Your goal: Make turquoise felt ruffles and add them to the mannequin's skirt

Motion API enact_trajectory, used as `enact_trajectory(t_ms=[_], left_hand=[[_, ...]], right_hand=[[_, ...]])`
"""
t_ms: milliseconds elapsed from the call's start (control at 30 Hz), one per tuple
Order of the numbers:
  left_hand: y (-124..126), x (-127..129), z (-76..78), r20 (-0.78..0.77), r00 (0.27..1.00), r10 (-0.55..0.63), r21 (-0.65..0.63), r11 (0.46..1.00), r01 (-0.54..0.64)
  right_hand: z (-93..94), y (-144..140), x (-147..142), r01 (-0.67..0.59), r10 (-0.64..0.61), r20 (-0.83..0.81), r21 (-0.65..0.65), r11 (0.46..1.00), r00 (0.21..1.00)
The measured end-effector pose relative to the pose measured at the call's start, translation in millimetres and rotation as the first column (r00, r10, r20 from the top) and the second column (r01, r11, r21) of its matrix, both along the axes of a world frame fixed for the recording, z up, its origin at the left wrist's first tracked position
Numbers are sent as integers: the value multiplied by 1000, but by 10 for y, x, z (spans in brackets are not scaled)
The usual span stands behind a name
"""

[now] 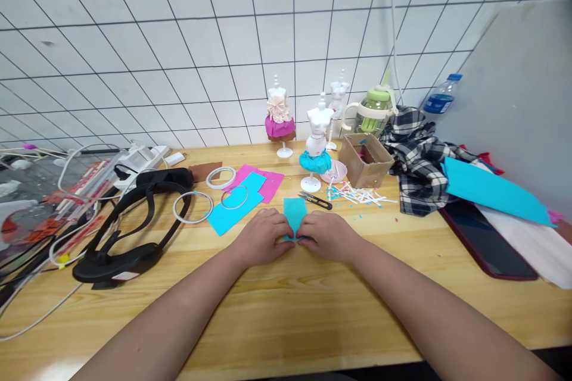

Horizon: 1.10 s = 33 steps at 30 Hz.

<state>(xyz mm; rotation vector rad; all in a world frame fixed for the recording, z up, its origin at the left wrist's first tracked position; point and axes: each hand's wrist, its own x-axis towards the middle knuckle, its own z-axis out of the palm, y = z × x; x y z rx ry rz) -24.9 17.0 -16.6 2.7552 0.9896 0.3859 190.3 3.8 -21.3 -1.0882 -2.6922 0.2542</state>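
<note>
Both hands rest on the pale wooden desk (286,309), knuckles up and fingers curled. The left hand (263,237) and the right hand (328,236) pinch the near edge of a small turquoise felt piece (295,214) lying flat between them. Just beyond it lie black thread snips (316,200). A small white mannequin with a turquoise skirt (316,143) stands behind, beside a brown cardboard box (367,161).
</note>
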Motion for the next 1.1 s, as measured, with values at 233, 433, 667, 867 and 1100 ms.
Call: enact_trajectory(t_ms=[233, 433, 667, 867, 1100], left_hand=[[-16, 75, -32, -78, 997, -15, 12, 1000, 16], [0, 53, -60, -94, 996, -8, 2, 1000, 8], [13, 52, -38, -118, 993, -28, 36, 999, 32], [12, 61, -9, -108, 994, -10, -3, 1000, 10], [24, 72, -23, -167, 985, 37, -10, 999, -39]], right_hand=[[41, -25, -76, 150, -146, 104, -35, 988, 984], [53, -31, -109, 204, -197, 114, -52, 978, 974], [28, 10, -93, 177, -169, 123, -54, 983, 978], [23, 36, -91, 168, -157, 121, -87, 982, 980], [12, 48, -81, 216, -204, 107, -121, 969, 973]])
